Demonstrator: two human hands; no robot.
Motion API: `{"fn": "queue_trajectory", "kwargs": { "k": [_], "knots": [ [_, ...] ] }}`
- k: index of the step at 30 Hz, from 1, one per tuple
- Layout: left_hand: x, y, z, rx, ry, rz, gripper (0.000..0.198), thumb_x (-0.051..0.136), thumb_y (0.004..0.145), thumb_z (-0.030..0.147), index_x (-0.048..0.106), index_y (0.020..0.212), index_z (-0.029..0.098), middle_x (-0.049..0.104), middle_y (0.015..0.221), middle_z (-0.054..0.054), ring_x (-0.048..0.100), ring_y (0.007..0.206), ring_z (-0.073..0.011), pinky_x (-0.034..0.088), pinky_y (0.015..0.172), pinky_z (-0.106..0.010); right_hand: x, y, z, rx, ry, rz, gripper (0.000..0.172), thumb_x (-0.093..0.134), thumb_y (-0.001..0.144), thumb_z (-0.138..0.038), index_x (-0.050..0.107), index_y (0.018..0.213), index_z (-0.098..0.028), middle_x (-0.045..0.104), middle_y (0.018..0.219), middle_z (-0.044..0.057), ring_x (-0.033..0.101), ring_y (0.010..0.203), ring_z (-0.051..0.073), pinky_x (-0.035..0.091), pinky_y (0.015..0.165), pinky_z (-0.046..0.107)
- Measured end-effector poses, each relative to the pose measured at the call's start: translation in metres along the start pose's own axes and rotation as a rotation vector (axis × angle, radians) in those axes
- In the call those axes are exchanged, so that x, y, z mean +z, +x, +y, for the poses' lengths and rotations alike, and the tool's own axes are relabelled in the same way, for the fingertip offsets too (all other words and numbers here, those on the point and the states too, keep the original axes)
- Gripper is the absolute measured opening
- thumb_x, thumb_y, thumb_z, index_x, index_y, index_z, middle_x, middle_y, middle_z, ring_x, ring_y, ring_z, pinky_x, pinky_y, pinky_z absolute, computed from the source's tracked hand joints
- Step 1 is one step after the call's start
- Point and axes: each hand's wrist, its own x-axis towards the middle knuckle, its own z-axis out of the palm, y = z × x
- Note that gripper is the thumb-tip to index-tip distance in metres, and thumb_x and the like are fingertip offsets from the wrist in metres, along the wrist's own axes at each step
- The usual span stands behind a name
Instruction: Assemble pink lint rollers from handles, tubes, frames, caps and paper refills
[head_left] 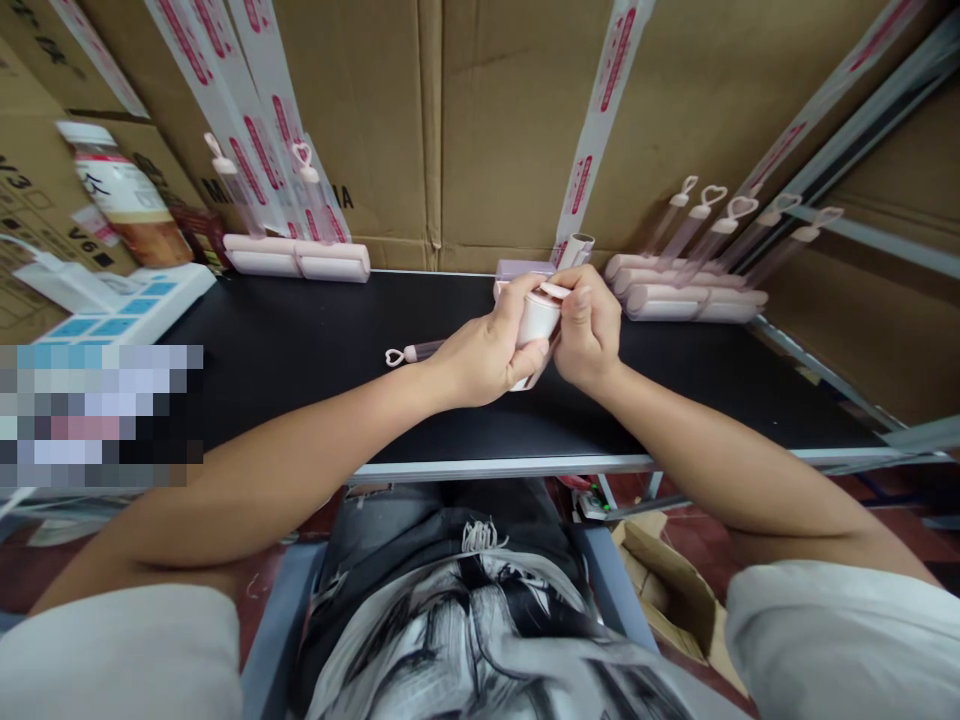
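- Cardboard boxes (487,120) stand as a wall along the desk's far edge, with printed white tapes (600,110) running slantwise down their faces.
- The desk (300,340) has a black top with a grey metal rim along its near edge; the person sits at the middle of that edge.
- The left hand (480,355) is over the middle of the desk. Its fingers are curled shut around the body of a pale pink roller (536,318), with the thumb pressed against the side.
- The right hand (589,335) touches the left one from the right. Its fingers are closed in a pinch on the roller's top end, thumb and forefinger meeting there.
- The roller is held between both hands just above the desk top, nearer the far edge than the near one, tilted with its top end up and away from the person.
- A stack (690,295) of pink rollers lies at the far right corner, their clear handles with heart-shaped ends leaning against the boxes.
- A smaller stack (300,258) lies along the far edge towards the left, again with handles pointing up.
- A white panel (127,310) with blue squares sits at the far left corner.
- A bottle (127,195) with a white cap and brown contents stands behind the panel, tilted in the view.
- A handle (409,353) with a heart end sticks out left from under the left hand, low over the desk.
- A single roll (577,248) stands at the far edge, just behind the hands.
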Motion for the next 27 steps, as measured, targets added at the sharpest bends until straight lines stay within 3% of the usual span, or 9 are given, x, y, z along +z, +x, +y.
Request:
{"fn": "queue_trajectory", "kwargs": {
  "k": [4, 8, 14, 17, 19, 22, 27],
  "knots": [
    [0.000, -0.001, 0.002, -0.019, 0.021, 0.000, 0.077, 0.046, 0.110, 0.054, 0.020, 0.171, 0.016, 0.072, 0.138, -0.027, 0.080, 0.090, -0.0333, 0.063, 0.079, -0.049, 0.000, 0.001, -0.001, 0.037, -0.017, -0.014, 0.059, 0.043, 0.117, -0.075, 0.068, 0.096, -0.026, 0.064, 0.080, 0.002, 0.059, 0.067, 0.019, 0.048, 0.063, 0.038],
    [0.001, -0.004, 0.001, -0.017, 0.043, -0.013, 0.078, 0.047, 0.111, 0.055, 0.022, 0.173, 0.017, 0.073, 0.139, -0.026, 0.082, 0.092, -0.0341, 0.064, 0.080, -0.050, 0.000, -0.001, -0.002, 0.041, 0.010, -0.039, 0.057, 0.043, 0.119, -0.072, 0.070, 0.097, -0.026, 0.068, 0.084, 0.003, 0.065, 0.074, 0.021, 0.052, 0.069, 0.040],
    [0.001, -0.002, -0.015, 0.033, -0.089, 0.027, 0.084, 0.053, 0.108, 0.068, 0.025, 0.173, 0.022, 0.068, 0.149, -0.023, 0.080, 0.105, -0.0349, 0.065, 0.092, -0.052, 0.002, 0.002, -0.002, 0.068, 0.019, -0.078, 0.062, 0.037, 0.117, -0.077, 0.069, 0.100, -0.027, 0.070, 0.088, 0.005, 0.069, 0.079, 0.024, 0.059, 0.075, 0.043],
    [-0.003, 0.002, -0.030, 0.023, -0.189, 0.095, 0.085, 0.058, 0.105, 0.074, 0.032, 0.168, 0.023, 0.067, 0.152, -0.020, 0.077, 0.118, -0.0361, 0.063, 0.103, -0.053, 0.004, 0.004, 0.002, 0.096, 0.086, -0.135, 0.062, 0.037, 0.117, -0.078, 0.071, 0.110, -0.027, 0.073, 0.096, 0.006, 0.072, 0.085, 0.024, 0.061, 0.077, 0.042],
    [-0.006, 0.004, -0.039, -0.009, -0.255, 0.140, 0.084, 0.060, 0.102, 0.075, 0.038, 0.164, 0.024, 0.068, 0.149, -0.019, 0.075, 0.122, -0.0363, 0.062, 0.107, -0.054, 0.005, 0.003, 0.005, 0.143, 0.165, -0.184, 0.057, 0.044, 0.116, -0.077, 0.072, 0.124, -0.028, 0.073, 0.099, 0.005, 0.071, 0.080, 0.022, 0.062, 0.070, 0.039],
    [-0.007, 0.009, -0.051, -0.051, -0.390, 0.185, 0.082, 0.065, 0.098, 0.077, 0.041, 0.159, 0.026, 0.072, 0.137, -0.015, 0.076, 0.119, -0.0352, 0.063, 0.104, -0.053, 0.006, 0.001, 0.010, 0.236, 0.279, -0.244, 0.055, 0.056, 0.112, -0.076, 0.068, 0.142, -0.030, 0.071, 0.095, 0.003, 0.067, 0.066, 0.018, 0.059, 0.055, 0.035],
    [-0.015, 0.018, -0.060, -0.147, -0.574, 0.306, 0.072, 0.074, 0.094, 0.070, 0.048, 0.146, 0.028, 0.072, 0.124, -0.010, 0.077, 0.116, -0.0336, 0.064, 0.100, -0.050, 0.003, 0.001, 0.017, 0.241, 0.327, -0.280, 0.060, 0.053, 0.113, -0.077, 0.063, 0.153, -0.034, 0.073, 0.098, 0.004, 0.068, 0.066, 0.020, 0.061, 0.058, 0.038]
  ]
}}
